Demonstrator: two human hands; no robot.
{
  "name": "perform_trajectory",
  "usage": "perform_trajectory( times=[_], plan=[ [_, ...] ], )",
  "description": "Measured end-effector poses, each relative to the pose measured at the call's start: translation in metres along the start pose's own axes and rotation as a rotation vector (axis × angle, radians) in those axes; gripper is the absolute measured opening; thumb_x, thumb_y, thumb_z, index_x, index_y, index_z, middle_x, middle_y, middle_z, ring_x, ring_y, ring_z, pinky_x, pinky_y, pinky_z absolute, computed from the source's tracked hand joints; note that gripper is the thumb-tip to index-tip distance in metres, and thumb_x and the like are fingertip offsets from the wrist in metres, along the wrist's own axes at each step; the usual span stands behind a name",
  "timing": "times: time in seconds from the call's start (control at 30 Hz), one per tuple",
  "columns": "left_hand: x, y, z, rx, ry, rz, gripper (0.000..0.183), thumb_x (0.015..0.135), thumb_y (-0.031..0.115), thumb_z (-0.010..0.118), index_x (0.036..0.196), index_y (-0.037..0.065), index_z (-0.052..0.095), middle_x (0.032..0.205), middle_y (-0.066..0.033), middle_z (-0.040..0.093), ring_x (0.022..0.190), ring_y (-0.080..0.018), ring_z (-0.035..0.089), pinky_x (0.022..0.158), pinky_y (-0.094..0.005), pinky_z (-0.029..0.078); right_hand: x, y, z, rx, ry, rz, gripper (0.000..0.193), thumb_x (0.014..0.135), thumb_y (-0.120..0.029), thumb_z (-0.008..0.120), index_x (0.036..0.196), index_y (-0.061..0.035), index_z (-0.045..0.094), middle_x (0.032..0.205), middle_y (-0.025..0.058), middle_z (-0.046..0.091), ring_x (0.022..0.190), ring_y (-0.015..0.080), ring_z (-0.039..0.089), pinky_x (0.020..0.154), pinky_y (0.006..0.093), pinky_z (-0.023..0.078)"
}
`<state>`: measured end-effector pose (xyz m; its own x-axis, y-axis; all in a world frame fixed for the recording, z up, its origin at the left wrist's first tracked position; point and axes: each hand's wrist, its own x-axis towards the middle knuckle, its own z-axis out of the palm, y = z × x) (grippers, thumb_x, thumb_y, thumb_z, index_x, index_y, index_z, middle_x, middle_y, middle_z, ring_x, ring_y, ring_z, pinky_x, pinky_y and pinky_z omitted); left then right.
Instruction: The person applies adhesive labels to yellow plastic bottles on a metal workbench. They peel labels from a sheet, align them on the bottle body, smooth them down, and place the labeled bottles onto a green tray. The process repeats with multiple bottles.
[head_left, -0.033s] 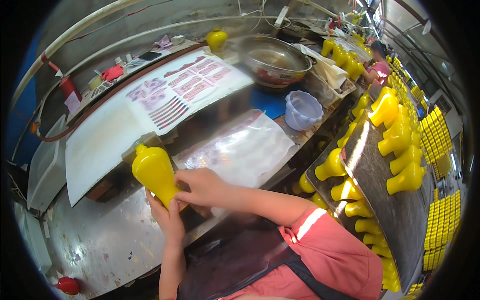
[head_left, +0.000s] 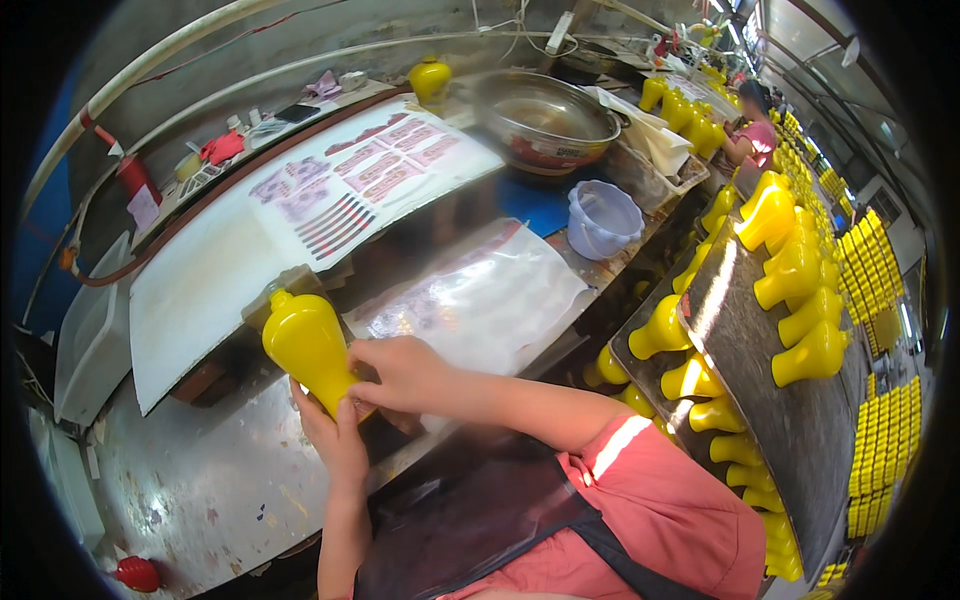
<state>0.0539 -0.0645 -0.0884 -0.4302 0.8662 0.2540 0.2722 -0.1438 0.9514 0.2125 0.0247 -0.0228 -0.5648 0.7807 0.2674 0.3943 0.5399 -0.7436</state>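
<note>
Centrally, at about seven o'clock from the middle of the view, a yellow vase (head_left: 305,345) is held tilted above the steel worktable (head_left: 190,480), its narrow neck pointing toward eleven o'clock. Bare metal lies open toward seven and eight o'clock, down to a small red object (head_left: 137,573) near the table's lower edge. Toward twelve o'clock a white board (head_left: 200,290) carrying printed decal sheets (head_left: 345,190) slopes just past the vase's neck, and a clear plastic sheet (head_left: 490,300) lies at two o'clock, its near edge close to the table's front rim.

Below the vase, the left hand (head_left: 335,440) rises from six o'clock with fingers curled up around the lower body, cupping it. From four o'clock the right hand (head_left: 400,372) comes across, forearm nearly level, palm down and fingers partly bent, pressed on the vase's side.

Farther off at one o'clock sit a metal bowl (head_left: 545,120) and a pale plastic tub (head_left: 603,218). At three o'clock, dark boards (head_left: 770,400) packed with more yellow vases (head_left: 800,290) crowd the table's right edge.
</note>
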Motion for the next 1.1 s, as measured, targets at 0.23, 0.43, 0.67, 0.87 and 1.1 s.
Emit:
perform_trajectory(
  times=[0.23, 0.43, 0.67, 0.87, 1.1],
  plan=[
    [-0.002, 0.005, 0.000, -0.081, -0.041, -0.055, 0.083, 0.095, 0.018, 0.059, 0.163, -0.004, 0.018, 0.146, -0.0279, 0.054, 0.129, -0.0370, 0.058, 0.113, -0.0443, 0.041, -0.007, 0.023, -0.016, -0.018, 0.042, 0.179, 0.027, 0.092, -0.033, 0.068, 0.095, -0.0065, 0.072, 0.090, 0.0161, 0.073, 0.086, 0.0379, 0.070, 0.078, 0.0450, 0.055],
    [-0.016, 0.000, -0.009, -0.126, 0.036, -0.113, 0.073, 0.100, 0.019, 0.050, 0.164, 0.001, 0.020, 0.155, -0.0255, 0.044, 0.143, -0.0338, 0.044, 0.119, -0.0454, 0.032, -0.044, 0.077, -0.058, -0.280, 0.232, 0.239, 0.031, 0.095, -0.035, 0.066, 0.085, -0.0070, 0.072, 0.089, 0.0186, 0.068, 0.081, 0.0403, 0.068, 0.074, 0.0488, 0.055],
    [-0.054, -0.016, -0.037, 0.210, 0.103, -0.012, 0.067, 0.101, 0.018, 0.046, 0.163, 0.002, 0.025, 0.155, -0.0232, 0.044, 0.143, -0.0356, 0.042, 0.122, -0.0477, 0.027, -0.073, 0.113, -0.061, -0.479, 0.161, 0.109, 0.021, 0.094, -0.027, 0.070, 0.088, -0.0070, 0.073, 0.089, 0.0170, 0.063, 0.085, 0.0377, 0.065, 0.075, 0.0474, 0.053],
    [-0.078, -0.022, -0.050, 0.461, 0.127, -0.002, 0.069, 0.103, 0.026, 0.050, 0.161, -0.002, 0.026, 0.155, -0.0250, 0.044, 0.144, -0.0400, 0.042, 0.122, -0.0515, 0.026, -0.058, 0.120, -0.082, -0.417, 0.277, -0.022, 0.012, 0.094, -0.021, 0.070, 0.096, -0.0108, 0.077, 0.086, 0.0133, 0.063, 0.087, 0.0353, 0.064, 0.075, 0.0462, 0.051],
    [-0.076, -0.029, -0.049, 0.564, 0.097, 0.077, 0.068, 0.104, 0.036, 0.051, 0.156, -0.005, 0.032, 0.152, -0.0264, 0.047, 0.140, -0.0427, 0.045, 0.119, -0.0528, 0.030, 0.001, 0.102, -0.157, 0.016, 0.429, 0.192, 0.018, 0.093, -0.023, 0.075, 0.096, -0.0068, 0.081, 0.081, 0.0100, 0.074, 0.072, 0.0173, 0.068, 0.068, 0.0334, 0.053]
  ],
)
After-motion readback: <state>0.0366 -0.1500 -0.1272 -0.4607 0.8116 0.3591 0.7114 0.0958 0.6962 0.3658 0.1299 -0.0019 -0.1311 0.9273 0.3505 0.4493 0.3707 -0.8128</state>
